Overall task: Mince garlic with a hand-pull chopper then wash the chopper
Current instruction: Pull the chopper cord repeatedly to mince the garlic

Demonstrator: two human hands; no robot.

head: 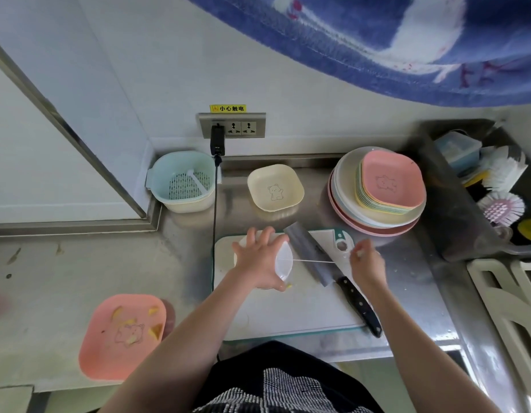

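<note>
Left hand sits at the centre of the frame, palm down, fingers spread and wrapped over the lid of the hand-pull chopper, pinning it to the white cutting board. Just right of it, the right hand pinches the pull handle, fingers closed on it, with the white cord stretched taut and level between hand and lid. The chopper bowl is mostly hidden under the palm, so the garlic inside cannot be seen.

To do this pull well, I would judge the left hand should press straight down so the bowl does not skid or tip, while the right draws the cord out level and lets it rewind under control before the next tug. Short, even strokes look safer than one long yank.

A cleaver lies diagonally on the board directly under the cord, its black handle pointing to the lower right. It lies close beside the pulling hand and is the main hazard; moving it aside would help.

Around the work: a cream dish above centre, a stack of plates at upper right, a pale blue strainer basket at upper left, and a pink dish holding yellowish scraps at lower left. The sink, with brushes in it, sits at the right edge, ready for washing afterwards.
</note>
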